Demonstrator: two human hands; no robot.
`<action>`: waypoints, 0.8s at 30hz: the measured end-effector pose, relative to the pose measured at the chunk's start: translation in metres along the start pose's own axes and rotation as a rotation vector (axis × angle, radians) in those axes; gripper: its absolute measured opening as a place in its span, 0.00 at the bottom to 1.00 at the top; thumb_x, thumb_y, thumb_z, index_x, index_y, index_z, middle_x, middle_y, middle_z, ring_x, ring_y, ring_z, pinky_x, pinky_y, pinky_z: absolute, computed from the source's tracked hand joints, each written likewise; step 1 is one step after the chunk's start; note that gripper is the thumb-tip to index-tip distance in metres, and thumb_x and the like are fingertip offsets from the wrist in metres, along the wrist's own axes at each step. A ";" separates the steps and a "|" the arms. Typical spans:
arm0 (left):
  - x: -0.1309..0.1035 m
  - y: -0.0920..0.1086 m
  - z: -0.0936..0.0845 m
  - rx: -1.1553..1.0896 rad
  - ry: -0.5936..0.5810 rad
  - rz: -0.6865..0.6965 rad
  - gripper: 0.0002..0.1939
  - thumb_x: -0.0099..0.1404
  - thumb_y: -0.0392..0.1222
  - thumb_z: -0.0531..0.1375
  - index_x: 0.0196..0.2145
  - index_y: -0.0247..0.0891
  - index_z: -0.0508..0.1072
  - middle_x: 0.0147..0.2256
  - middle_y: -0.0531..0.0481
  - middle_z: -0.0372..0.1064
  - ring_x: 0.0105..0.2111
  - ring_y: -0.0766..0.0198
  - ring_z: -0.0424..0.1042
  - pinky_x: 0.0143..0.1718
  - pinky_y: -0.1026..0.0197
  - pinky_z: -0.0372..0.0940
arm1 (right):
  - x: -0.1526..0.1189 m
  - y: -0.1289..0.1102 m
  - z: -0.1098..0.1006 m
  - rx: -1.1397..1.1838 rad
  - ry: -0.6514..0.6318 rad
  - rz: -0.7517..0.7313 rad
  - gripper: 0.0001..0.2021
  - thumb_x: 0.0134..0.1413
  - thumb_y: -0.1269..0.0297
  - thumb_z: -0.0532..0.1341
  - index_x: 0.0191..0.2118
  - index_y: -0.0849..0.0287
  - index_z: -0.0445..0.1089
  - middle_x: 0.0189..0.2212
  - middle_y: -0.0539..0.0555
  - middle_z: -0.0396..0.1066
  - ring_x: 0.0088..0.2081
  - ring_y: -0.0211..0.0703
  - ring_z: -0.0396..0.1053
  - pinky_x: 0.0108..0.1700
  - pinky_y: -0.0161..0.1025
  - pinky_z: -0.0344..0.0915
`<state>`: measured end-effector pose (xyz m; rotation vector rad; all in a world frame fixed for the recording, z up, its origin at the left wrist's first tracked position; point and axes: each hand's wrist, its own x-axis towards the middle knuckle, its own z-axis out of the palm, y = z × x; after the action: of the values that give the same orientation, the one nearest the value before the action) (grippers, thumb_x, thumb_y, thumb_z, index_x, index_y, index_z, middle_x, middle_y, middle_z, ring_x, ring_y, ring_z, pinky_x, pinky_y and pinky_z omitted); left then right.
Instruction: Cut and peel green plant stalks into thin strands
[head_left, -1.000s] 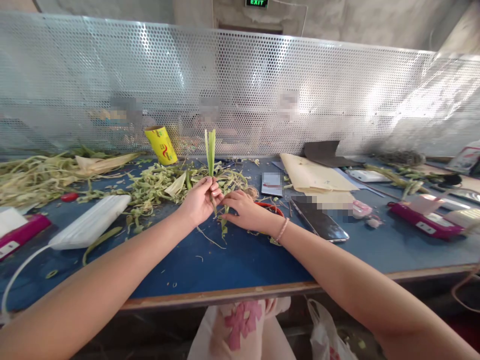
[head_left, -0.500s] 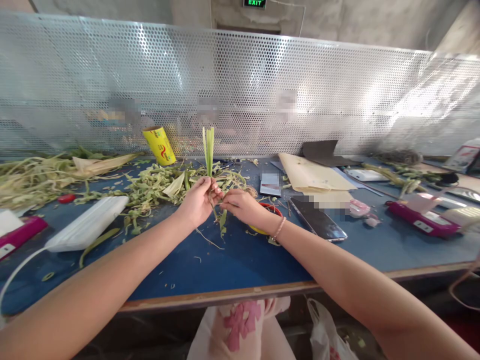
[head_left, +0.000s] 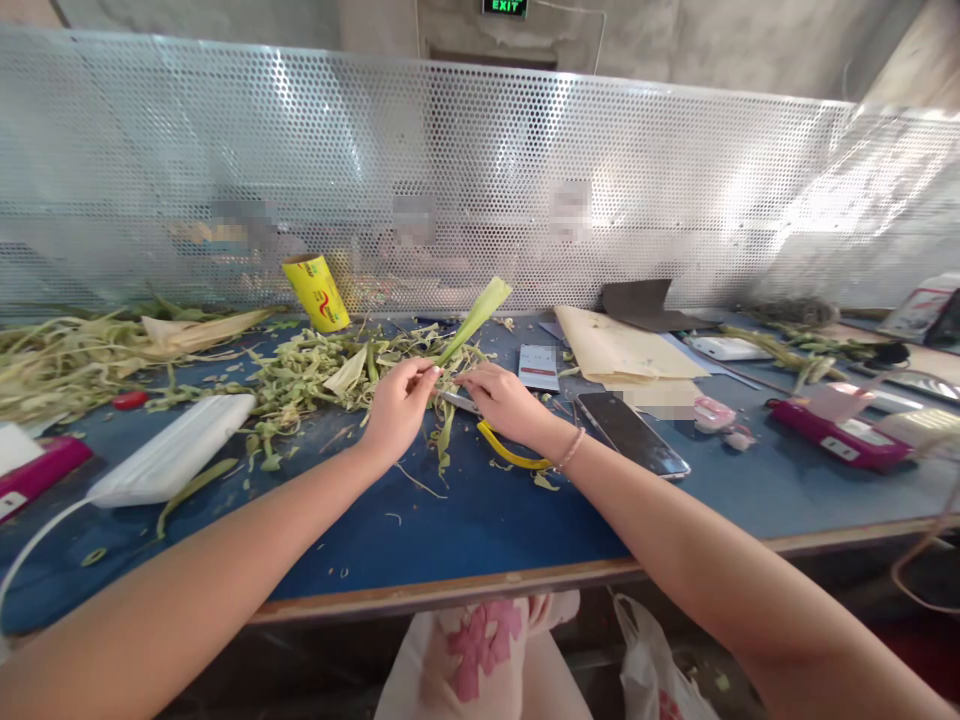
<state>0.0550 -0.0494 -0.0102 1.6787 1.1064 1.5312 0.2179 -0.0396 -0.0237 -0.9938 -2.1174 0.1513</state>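
Observation:
My left hand [head_left: 401, 405] is closed, its thumb and fingertips pinching the base of a pale green leafy stalk [head_left: 474, 320] that slants up to the right. Close beside it, my right hand [head_left: 499, 400] is curled around a pair of scissors. A grey scissor blade [head_left: 459, 402] points left toward the left fingertips, and a yellow scissor handle [head_left: 510, 452] curves below the right wrist. How the right fingers sit in the handle is hidden. Under and behind both hands lies a heap of green plant trimmings [head_left: 300, 370], with a leaf [head_left: 444, 440] hanging down between the hands.
A yellow tube [head_left: 319, 292] stands tilted behind the heap. A white box-like device [head_left: 176, 450] with a cable is at left. To the right lie a phone [head_left: 632, 435], a small card [head_left: 538, 368], beige paper [head_left: 626, 345] and a magenta power strip [head_left: 840, 435]. A perforated metal screen [head_left: 487, 150] rises behind.
The stalk has gone from upright to leaning right, showing a broader side. Scissor blades now show between my hands, and the handle has shifted left below my right hand.

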 end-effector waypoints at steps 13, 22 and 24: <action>-0.001 -0.002 0.001 0.186 -0.132 0.014 0.03 0.52 0.35 0.60 0.27 0.39 0.75 0.25 0.51 0.71 0.26 0.64 0.66 0.29 0.64 0.57 | -0.003 -0.004 -0.009 -0.078 0.140 -0.014 0.10 0.53 0.69 0.54 0.28 0.59 0.73 0.25 0.53 0.69 0.28 0.37 0.65 0.33 0.34 0.60; -0.003 -0.003 0.005 0.116 -0.182 0.062 0.07 0.49 0.30 0.62 0.26 0.39 0.74 0.26 0.51 0.69 0.29 0.63 0.65 0.32 0.64 0.57 | -0.004 -0.011 -0.010 -0.114 0.129 -0.003 0.10 0.51 0.71 0.54 0.24 0.59 0.69 0.23 0.51 0.65 0.27 0.36 0.62 0.30 0.33 0.57; -0.004 -0.003 0.005 0.097 -0.176 0.065 0.08 0.48 0.28 0.62 0.25 0.39 0.74 0.25 0.51 0.68 0.29 0.64 0.65 0.32 0.65 0.57 | -0.005 -0.011 -0.010 -0.101 0.130 0.008 0.09 0.51 0.70 0.54 0.24 0.59 0.69 0.23 0.51 0.66 0.27 0.36 0.62 0.31 0.33 0.57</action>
<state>0.0592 -0.0509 -0.0148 1.8918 1.0568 1.3580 0.2201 -0.0528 -0.0149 -1.0430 -2.0184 -0.0170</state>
